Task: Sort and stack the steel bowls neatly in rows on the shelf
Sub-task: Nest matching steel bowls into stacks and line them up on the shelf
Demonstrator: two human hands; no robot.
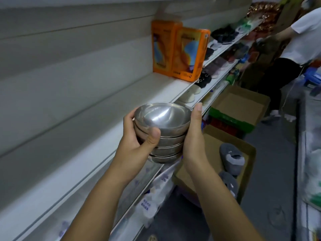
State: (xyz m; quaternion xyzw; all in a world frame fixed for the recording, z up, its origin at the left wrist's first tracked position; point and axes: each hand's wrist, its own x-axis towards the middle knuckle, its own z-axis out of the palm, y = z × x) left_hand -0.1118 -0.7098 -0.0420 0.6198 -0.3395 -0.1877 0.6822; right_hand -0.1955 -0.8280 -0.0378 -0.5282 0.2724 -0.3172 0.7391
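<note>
Your two forearms reached up from the bottom of the view, and between them you carried a nested stack of steel bowls (163, 134), four or so, though the lower rims blurred together and the count is a guess. Your left hand (137, 141) wrapped the stack's left side, thumb pressed across the front of the upper bowls. Your right hand (194, 136) cupped the right side, fingers flat along the wall and thumb standing beside the top rim. Both hands were closed firmly on the stack, holding it clear of any surface.

You were at the carrying step, bringing the stack toward the white shelf (97, 129). The bowls hung just out from the shelf's front edge and slightly above it, not yet over the board. That stretch of shelf lay bare, with two orange boxes (180, 53) standing well apart toward its far end.

Your next move probably called for pushing the stack inward over the front edge, lowering it level until the bottom bowl sat flat, then letting both hands loosen together so the stack did not tip. Setting it back near the rear wall would leave room for a row in front.
</note>
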